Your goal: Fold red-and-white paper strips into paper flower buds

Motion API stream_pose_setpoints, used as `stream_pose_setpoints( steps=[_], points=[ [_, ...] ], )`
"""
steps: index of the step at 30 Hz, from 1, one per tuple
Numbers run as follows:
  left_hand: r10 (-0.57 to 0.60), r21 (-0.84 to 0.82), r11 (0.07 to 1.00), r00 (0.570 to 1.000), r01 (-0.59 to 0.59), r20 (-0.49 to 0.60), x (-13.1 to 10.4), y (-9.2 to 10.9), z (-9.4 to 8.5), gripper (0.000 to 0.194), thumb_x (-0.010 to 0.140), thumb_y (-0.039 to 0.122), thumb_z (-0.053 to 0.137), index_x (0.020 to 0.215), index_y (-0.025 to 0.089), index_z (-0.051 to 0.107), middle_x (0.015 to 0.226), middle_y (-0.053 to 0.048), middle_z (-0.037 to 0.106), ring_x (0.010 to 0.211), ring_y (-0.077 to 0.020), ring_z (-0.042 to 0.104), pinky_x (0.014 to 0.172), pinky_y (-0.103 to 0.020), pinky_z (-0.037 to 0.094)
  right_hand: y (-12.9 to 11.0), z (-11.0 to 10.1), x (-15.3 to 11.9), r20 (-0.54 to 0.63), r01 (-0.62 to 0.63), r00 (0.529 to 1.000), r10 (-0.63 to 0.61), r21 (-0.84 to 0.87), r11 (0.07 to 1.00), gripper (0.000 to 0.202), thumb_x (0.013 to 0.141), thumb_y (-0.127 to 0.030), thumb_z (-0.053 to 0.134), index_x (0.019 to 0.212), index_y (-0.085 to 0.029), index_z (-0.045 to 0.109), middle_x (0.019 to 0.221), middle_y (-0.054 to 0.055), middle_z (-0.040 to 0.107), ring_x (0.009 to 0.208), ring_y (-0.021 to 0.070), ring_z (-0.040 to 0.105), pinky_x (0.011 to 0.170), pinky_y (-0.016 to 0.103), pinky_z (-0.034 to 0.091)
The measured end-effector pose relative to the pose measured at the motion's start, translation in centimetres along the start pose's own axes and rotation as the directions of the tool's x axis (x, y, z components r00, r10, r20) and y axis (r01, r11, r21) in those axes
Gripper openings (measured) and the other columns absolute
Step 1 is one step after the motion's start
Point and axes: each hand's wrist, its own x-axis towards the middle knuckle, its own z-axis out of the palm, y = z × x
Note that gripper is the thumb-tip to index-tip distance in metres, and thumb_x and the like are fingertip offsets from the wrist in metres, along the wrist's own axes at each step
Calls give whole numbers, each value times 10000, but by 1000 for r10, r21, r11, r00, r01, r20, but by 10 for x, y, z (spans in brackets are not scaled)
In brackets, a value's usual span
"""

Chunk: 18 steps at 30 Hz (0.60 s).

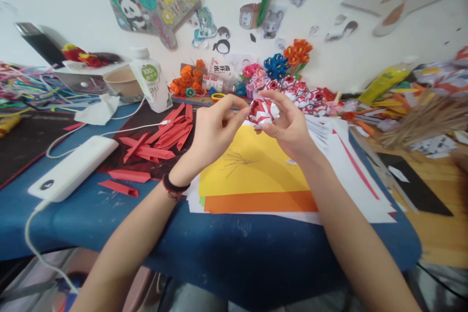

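Note:
A red-and-white folded paper flower (262,111) is held up over the paper stack by my right hand (288,124), its thumb and fingers curled round the flower's right side. My left hand (221,124) is closed in a pinch at the flower's left edge; whatever lies between its fingertips is too small to make out. Beneath both hands lies a yellow sheet (266,161) with several thin stems (239,160) scattered on it. Left of my left hand is a pile of folded red paper strips (170,131).
A white power bank (73,168) with cables lies at the left. Behind it stand a white bottle (150,80) and a paper bowl (124,80). Finished paper flowers (276,66) line the wall. Brown stems (426,119) and a black board (415,183) occupy the right side.

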Motion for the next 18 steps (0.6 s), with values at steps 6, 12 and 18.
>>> stream_pose_setpoints(
  steps=[6,12,18],
  points=[
    [0,21,1000,1000,0,12,1,1,-2,132,966,328,647,885,224,653,483,81,476,435,-83,402,496,-238,299,-1,1,-1,41,-17,999,16,30,999,746,732,-609,861,1389,-366,604,1362,53,637,1129,337,703,936,540,637],
    [16,8,1000,998,-17,67,1,2,-1,89,936,261,650,869,202,656,483,82,471,438,-77,418,498,-237,307,0,-1,-2,66,-42,997,39,49,998,729,743,-566,871,1402,-382,619,1356,40,659,1090,320,714,874,515,656],
    [-39,7,999,993,38,112,2,2,-4,84,907,256,677,857,190,690,488,71,496,444,-79,439,500,-233,313,-2,-1,-3,87,-56,995,51,52,997,703,727,-513,899,1367,-349,660,1504,25,590,1151,298,709,941,457,651]
  ],
)
